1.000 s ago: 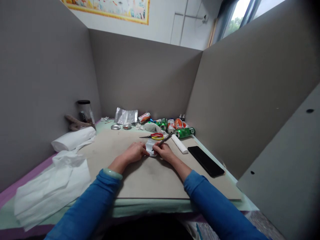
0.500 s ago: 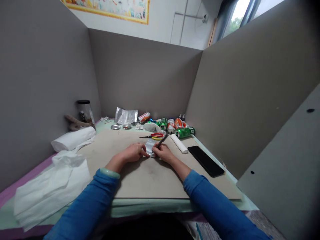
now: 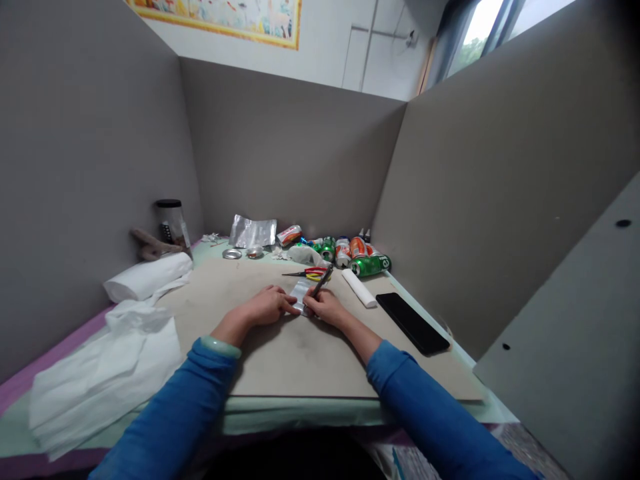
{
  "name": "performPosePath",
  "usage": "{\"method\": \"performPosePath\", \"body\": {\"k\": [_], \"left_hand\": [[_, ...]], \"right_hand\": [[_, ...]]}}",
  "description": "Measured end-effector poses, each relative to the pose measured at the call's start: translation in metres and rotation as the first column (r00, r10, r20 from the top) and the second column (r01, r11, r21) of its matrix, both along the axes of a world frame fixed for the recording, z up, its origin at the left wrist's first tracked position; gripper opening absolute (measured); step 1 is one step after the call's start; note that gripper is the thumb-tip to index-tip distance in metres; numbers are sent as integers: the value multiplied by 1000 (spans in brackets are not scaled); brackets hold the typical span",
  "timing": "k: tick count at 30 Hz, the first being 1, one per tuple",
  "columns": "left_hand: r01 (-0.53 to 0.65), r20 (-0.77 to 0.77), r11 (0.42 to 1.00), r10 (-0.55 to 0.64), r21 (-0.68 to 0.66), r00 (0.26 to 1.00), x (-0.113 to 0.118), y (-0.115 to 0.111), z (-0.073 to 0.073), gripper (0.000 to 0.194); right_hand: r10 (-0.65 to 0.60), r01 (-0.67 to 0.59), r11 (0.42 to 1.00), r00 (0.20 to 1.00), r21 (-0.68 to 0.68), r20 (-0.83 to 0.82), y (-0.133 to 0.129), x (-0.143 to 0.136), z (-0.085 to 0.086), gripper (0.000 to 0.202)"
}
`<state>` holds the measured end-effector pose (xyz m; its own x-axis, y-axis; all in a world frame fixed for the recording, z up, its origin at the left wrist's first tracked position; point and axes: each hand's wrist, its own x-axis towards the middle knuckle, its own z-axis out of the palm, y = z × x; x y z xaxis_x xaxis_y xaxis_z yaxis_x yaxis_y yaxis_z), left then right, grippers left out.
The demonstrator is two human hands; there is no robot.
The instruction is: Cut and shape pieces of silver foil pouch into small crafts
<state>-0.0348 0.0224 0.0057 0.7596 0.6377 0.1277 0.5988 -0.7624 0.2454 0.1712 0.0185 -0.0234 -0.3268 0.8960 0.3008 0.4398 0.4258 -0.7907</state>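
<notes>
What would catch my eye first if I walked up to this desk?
Probably the two hands at the middle of the brown board: the left hand pins a small silvery sheet while the right hand holds a dark pen to it. Behind them, bright drink cans lie by the back wall.

Open board in front, clutter along the back and sides.

The brown board [image 3: 300, 360] lies bare near the body. Beyond the hands, scissors [image 3: 309, 273] and a row of cans [image 3: 357, 257] block the back edge. A black phone [image 3: 413, 323] and white roll [image 3: 359, 288] sit right; crumpled tissue [image 3: 110, 373] fills the left. Grey partition walls [image 3: 490, 200] close three sides.
</notes>
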Motion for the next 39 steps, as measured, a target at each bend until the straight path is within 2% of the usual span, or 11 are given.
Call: {"method": "performPosePath", "body": {"k": [5,15,21,23,26,28,33,39], "left_hand": [[1,13,998,0,-65,1000,-2,0,2,48],[12,-11,997,-13,-81,1000,0,1,2,47],[47,111,987,-30,-156,993,-2,0,4,25],[4,141,985,21,-173,990,-1,0,5,27],[-163,179,973,191,-164,965,5,2,6,33],[-238,163,964,256,-121,953,10,4,4,32],[-222,120,975,218,23,969,14,10,-6,22],[-255,65,966,253,32,965,12,13,-14,25]], "right_hand": [[19,-20,999,1000,44,22,1,0,0,22],[-1,-11,995,994,104,108,-5,-1,5,21],[-15,-7,990,988,143,156,-4,-2,7,20],[-15,-9,988,988,151,156,-4,-3,7,19],[-12,-11,988,989,156,146,-4,-3,6,19],[-8,-14,988,990,156,140,-5,-3,7,19],[-7,-16,988,988,151,152,-7,-3,9,20],[-7,-14,990,989,143,150,-5,-2,7,19]]}}
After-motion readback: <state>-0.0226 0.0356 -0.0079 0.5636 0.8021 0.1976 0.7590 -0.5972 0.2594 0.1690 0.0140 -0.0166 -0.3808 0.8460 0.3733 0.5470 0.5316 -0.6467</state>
